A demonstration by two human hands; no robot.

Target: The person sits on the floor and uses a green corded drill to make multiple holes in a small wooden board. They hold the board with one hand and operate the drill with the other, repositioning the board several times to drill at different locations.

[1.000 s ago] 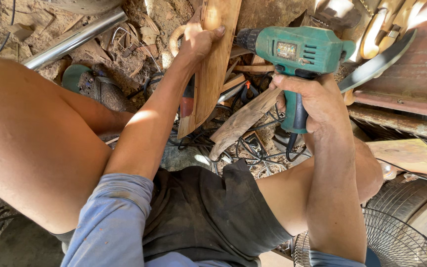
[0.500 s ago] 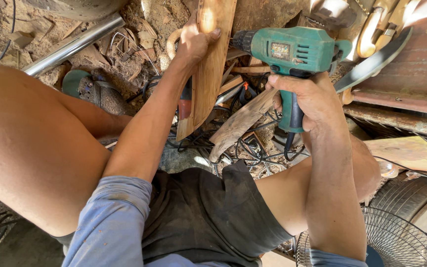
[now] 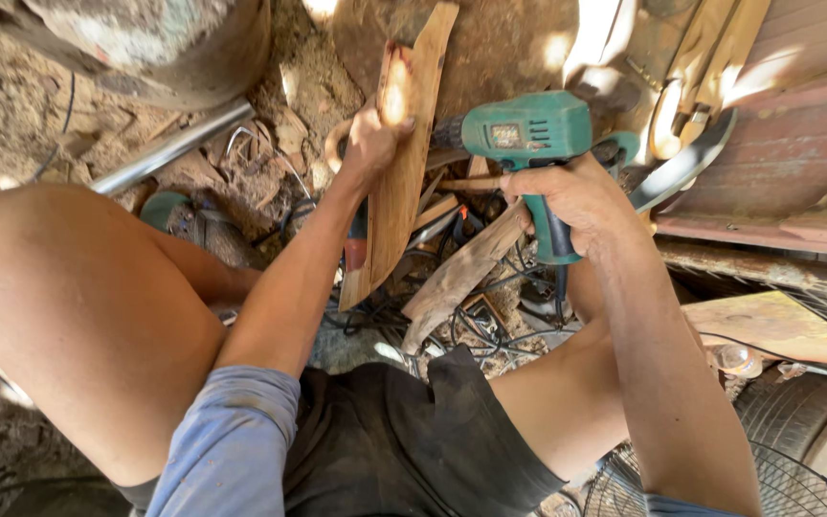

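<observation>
Nearest the camera lie the person's bare knee, dark shorts and a blue sleeve, with a fan grille at the lower right. Beyond them, tangled cables lie on the ground. The right hand has its fingers closed around the grip of a green drill, whose nose meets a plank standing on end. The left hand clasps that plank near its top. Farther off, a metal pipe lies on the dirt.
</observation>
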